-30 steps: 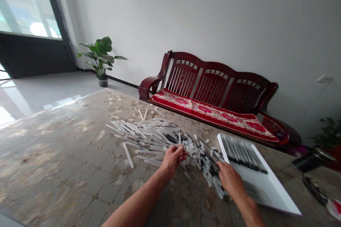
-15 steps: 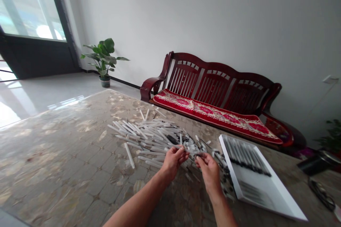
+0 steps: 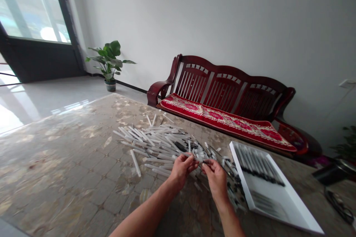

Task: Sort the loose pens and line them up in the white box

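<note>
Over the near edge of a loose pile of whitish pen barrels (image 3: 150,139), my two hands are held close together. My left hand (image 3: 180,170) pinches a pale, translucent pen barrel, mostly covered by the fingers. My right hand (image 3: 216,177) is closed, thumb against fingers, on a small dark pen part at the barrel's right end. Whether the two pieces are joined cannot be made out. Small clear caps (image 3: 200,152) and thin dark refills lie just beyond my fingers. Black pieces (image 3: 238,189) are scattered to the right of my right hand.
A shallow white tray (image 3: 302,205) on the right holds a row of pens with black ends (image 3: 260,164) and a second, blurred group nearer me. The patterned tabletop (image 3: 83,170) extends left. Behind it stands a dark red wooden bench (image 3: 222,81); a black object (image 3: 329,172) is far right.
My right hand has shifted slightly left and up, bringing its fingertips closer to my left hand. The pile and tray look the same, with a slight shift of the view.
</note>
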### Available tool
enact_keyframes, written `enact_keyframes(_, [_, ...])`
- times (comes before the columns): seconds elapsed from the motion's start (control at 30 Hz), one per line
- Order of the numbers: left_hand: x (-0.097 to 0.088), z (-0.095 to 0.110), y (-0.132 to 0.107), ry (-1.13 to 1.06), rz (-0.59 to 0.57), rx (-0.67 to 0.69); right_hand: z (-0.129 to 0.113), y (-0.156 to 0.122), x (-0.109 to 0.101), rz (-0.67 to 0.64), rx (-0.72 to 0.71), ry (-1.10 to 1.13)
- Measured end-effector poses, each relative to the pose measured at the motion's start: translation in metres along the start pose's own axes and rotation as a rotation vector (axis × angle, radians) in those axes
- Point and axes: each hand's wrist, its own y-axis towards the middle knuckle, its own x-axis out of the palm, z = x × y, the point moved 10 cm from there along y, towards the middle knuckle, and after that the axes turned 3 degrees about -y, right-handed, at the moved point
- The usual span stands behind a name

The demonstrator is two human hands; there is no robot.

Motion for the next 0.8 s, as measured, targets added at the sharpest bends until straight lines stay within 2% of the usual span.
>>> enact_keyframes(0.2, [0.001,0.002,-0.001,0.016,-0.002,0.016,0.002,0.002,-0.002,0.004,-0.069,-0.135])
enact_keyframes(0.43, [0.005,0.006,-0.004,0.048,-0.034,0.077,-0.014,-0.003,-0.003,-0.007,-0.188,-0.448])
enact_keyframes(0.63, [0.007,0.001,-0.006,0.051,-0.041,0.060,-0.018,-0.008,0.000,-0.067,-0.137,-0.463])
enact_keyframes(0.8, [0.008,-0.002,-0.005,0.064,-0.048,0.043,-0.035,-0.010,0.003,-0.049,-0.268,-0.497])
